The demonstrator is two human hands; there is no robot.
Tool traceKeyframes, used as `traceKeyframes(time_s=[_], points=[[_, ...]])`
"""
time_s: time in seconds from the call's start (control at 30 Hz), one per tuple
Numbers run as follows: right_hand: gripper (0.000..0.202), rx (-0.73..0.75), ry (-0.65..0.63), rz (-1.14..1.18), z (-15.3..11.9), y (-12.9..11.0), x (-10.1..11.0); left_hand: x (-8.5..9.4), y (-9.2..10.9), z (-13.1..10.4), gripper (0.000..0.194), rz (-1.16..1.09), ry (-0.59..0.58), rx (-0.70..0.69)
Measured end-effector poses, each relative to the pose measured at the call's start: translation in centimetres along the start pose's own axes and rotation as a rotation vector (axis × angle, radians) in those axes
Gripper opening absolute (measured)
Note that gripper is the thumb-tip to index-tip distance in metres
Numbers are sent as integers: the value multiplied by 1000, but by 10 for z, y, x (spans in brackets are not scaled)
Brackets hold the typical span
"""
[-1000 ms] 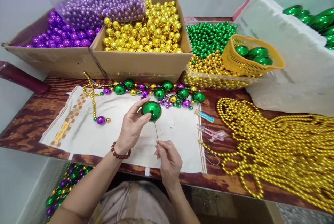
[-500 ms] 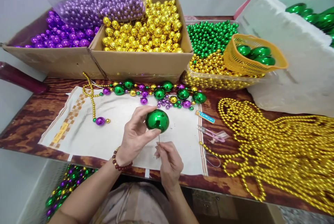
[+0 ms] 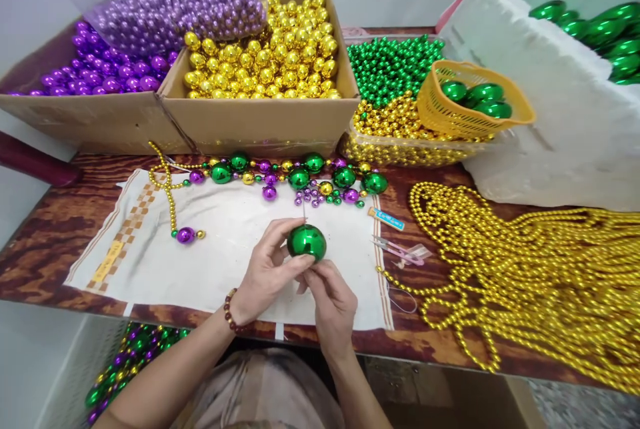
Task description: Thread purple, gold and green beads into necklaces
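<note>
While your left hand [image 3: 267, 272] clamps the ball [image 3: 307, 243], guide the needle [image 3: 304, 211] straight above it. Below the ball, what your right hand [image 3: 333, 302] grips I cannot tell

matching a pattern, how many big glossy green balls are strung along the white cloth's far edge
6 green balls: two toward the left, two in the middle, two toward the right. None looks hidden. The held green ball isn't counted.

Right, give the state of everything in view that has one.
Large green bead: held in left hand
Needle: tip protruding past that bead's far side
Right hand: pinched at bead's near side
Gold-bead cardboard box: open, well filled
Yellow basket: tilted, holding green beads
White towel: spread, slightly creased
</note>
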State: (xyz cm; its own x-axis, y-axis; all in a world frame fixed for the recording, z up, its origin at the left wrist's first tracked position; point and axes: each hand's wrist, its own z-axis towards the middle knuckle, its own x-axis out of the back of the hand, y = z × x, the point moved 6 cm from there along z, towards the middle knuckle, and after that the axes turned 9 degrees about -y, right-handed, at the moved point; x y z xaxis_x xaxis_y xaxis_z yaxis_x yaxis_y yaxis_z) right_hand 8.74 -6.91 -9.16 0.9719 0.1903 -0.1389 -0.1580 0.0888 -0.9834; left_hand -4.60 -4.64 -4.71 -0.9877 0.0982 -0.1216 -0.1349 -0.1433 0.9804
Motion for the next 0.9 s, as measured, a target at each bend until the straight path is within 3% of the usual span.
traceKeyframes(time_s=[0.17, 0.3, 0.4, 0.47, 0.57, 0.63, 0.73, 0.83, 0.9], points=[[13, -213, 46, 121, -2, 15, 12, -7, -13, -1, 45, 8, 56, 46], [21, -257, 108, 129, -3, 22, 23, -21, -24, -5, 50, 50, -56, 107], [21, -239, 133, 101, -1, 26, 37, -17, -34, 7, 46, 120, -138, 124], [20, -232, 155, 60, 2, 28, 48, -1, -40, 26, 39, 282, -94, 106], [21, -229, 170, 24, 3, 31, 61, 20, -49, 60, 29, 776, -56, 92], [21, -228, 167, 19, 2, 31, 64, 21, -60, 78, 27, 1083, -138, 116], [21, -235, 161, 24, -2, 34, 64, 16, -74, 90, 23, 1328, -225, 157], [21, -252, 151, 24, -8, 39, 64, 14, -77, 93, 19, 1306, -189, 155], [21, -262, 146, 22, -10, 40, 65, 19, -71, 92, 14, 1104, -114, 129]])
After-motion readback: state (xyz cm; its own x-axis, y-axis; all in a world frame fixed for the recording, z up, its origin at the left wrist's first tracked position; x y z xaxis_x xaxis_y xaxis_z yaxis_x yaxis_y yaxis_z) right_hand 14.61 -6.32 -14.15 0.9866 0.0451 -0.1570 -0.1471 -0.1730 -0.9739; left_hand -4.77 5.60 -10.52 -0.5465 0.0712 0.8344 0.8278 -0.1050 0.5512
